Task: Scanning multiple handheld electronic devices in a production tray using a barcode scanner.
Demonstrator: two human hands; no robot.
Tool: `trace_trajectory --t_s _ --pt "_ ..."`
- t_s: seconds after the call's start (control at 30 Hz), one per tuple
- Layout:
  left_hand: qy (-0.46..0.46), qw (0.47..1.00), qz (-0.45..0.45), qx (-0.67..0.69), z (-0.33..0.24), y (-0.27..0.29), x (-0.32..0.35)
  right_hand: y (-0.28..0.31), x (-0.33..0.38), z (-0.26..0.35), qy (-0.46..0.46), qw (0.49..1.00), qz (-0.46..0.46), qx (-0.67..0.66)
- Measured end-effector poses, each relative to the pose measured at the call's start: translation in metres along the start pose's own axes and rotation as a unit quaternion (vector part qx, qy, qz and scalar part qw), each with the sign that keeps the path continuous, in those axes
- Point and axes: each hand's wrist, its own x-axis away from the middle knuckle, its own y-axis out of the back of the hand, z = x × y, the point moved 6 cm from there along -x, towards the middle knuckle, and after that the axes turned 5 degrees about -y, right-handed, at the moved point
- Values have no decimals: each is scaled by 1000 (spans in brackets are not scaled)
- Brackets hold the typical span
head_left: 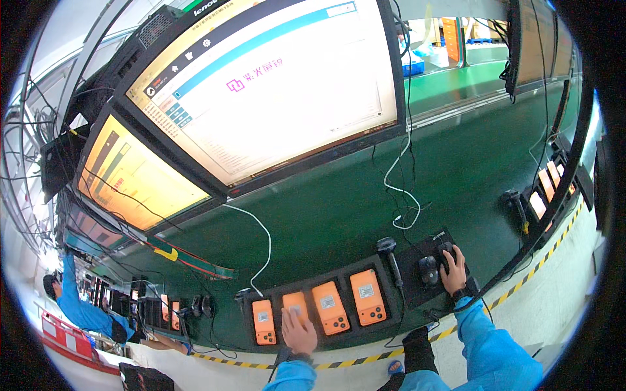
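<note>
Four or so would overstate nothing, but several orange phones lie face down in a black foam tray, each with a white label on its back. My left hand rests over the second phone from the left, fingers stretched out and covering its lower part. To either side lie the leftmost phone, the third phone and the rightmost phone. My right hand is curled over a black computer mouse on a dark mouse pad. A second black mouse sits just left of it.
A black barcode scanner stands between tray and pad. Large monitors hang above the green bench, with white cables trailing down. A co-worker in blue is at the far left. Yellow-black tape marks the bench edge.
</note>
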Motion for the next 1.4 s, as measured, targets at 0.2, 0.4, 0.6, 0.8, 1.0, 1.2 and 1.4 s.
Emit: trace_trajectory --t_s 0.2,0.4,0.6,0.8,1.0,1.2,1.4 --pt "-4 1000 -9 0 -1 1 0 -5 1 -2 -43 999 16 24" --pt "-6 1000 -8 8 -1 0 0 -14 3 -18 -133 978 56 -148" --pt "5 1000 2 18 0 0 0 -3 -1 -1 -53 997 22 48" --pt "8 1000 6 18 -1 1 0 -5 -1 -1 -58 998 24 31" --pt "15 1000 7 17 1 -1 -1 -8 0 -4 -16 999 -7 46" --pt "17 1000 22 11 1 -1 1 -6 1 -5 -51 996 21 70" --pt "18 1000 15 21 2 -2 0 -5 -3 2 -54 998 27 9"
